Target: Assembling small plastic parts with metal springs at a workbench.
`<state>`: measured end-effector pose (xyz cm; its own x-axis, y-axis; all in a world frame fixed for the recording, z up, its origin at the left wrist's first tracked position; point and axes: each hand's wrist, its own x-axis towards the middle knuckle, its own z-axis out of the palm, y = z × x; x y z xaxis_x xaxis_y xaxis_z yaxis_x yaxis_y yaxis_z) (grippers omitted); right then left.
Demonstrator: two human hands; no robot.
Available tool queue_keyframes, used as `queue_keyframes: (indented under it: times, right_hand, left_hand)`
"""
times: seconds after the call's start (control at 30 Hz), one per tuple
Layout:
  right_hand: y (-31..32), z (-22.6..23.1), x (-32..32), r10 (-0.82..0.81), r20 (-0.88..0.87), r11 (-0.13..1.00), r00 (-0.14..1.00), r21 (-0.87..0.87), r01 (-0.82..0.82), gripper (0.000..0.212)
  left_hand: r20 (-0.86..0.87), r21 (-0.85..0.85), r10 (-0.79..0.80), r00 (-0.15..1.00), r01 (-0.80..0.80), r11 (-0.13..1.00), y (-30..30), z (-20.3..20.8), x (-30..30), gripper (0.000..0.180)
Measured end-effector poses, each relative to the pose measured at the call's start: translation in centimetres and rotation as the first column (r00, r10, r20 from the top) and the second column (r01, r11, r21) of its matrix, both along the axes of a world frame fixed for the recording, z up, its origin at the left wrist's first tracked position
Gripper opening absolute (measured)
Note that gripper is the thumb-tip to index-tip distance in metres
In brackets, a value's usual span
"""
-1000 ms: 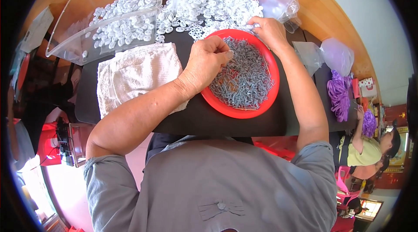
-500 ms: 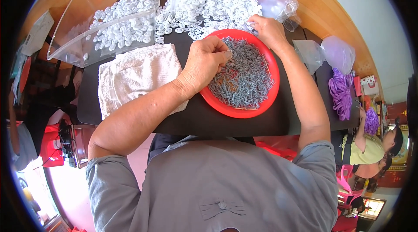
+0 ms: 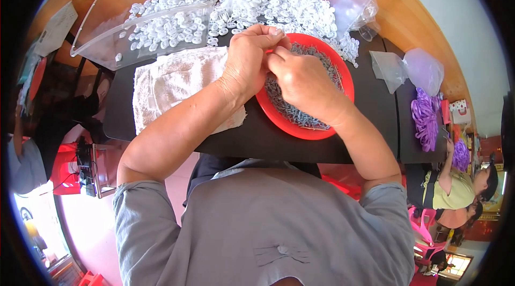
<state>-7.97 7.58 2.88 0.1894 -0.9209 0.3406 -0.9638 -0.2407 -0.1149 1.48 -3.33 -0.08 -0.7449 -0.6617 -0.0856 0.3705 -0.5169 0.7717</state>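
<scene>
Over the left rim of a red basin (image 3: 347,85), my two hands meet with fingertips together. My left hand (image 3: 244,60) is closed in a pinch, its thumb and forefinger uppermost. Coming in from the right, my right hand (image 3: 306,79) is also closed, its fingers against the left ones. Whatever they pinch is too small or hidden to make out. Grey metal screws (image 3: 284,106) fill the basin, partly covered by my right hand. Beyond it lies a heap of small white oval plastic pieces with holes (image 3: 284,4).
A folded white towel (image 3: 177,79) lies left of the basin. Behind it, a clear plastic bin (image 3: 88,50) holds more white pieces. Clear bags (image 3: 424,68) and purple straps (image 3: 425,122) sit to the right on the dark table (image 3: 375,125). Another person (image 3: 456,181) is at the far right.
My right hand has come from the white heap toward me and left, and now meets my left hand. The left hand has shifted slightly farther from me. The whole view has shifted a little.
</scene>
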Motion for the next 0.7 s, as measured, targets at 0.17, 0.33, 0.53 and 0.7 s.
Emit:
queue_keyframes:
  times: [0.17,0.33,0.53,0.7]
  right_hand:
    - [-0.8,-1.9,0.5,0.089,0.363,0.976,0.928,-0.217,-0.008,0.014]
    - [-0.2,-2.2,1.1,-0.083,0.912,0.996,0.401,0.070,0.046,0.016]
    - [0.6,-1.5,1.7,-0.215,0.942,0.977,0.258,0.204,0.068,0.010]
    - [1.3,0.1,-1.3,-0.215,0.933,0.971,0.288,0.173,0.166,0.011]
  left_hand:
    - [-0.020,0.133,0.025,0.999,-0.022,0.991,-0.3,0.4,0.4,0.012]
    - [-0.046,0.224,0.044,0.998,-0.033,0.974,-0.1,0.4,0.4,0.010]
    - [-0.038,0.218,0.040,0.998,-0.031,0.975,0.2,0.4,0.4,0.009]
    - [0.034,-0.144,0.068,0.997,-0.062,0.988,0.6,0.3,0.2,0.011]
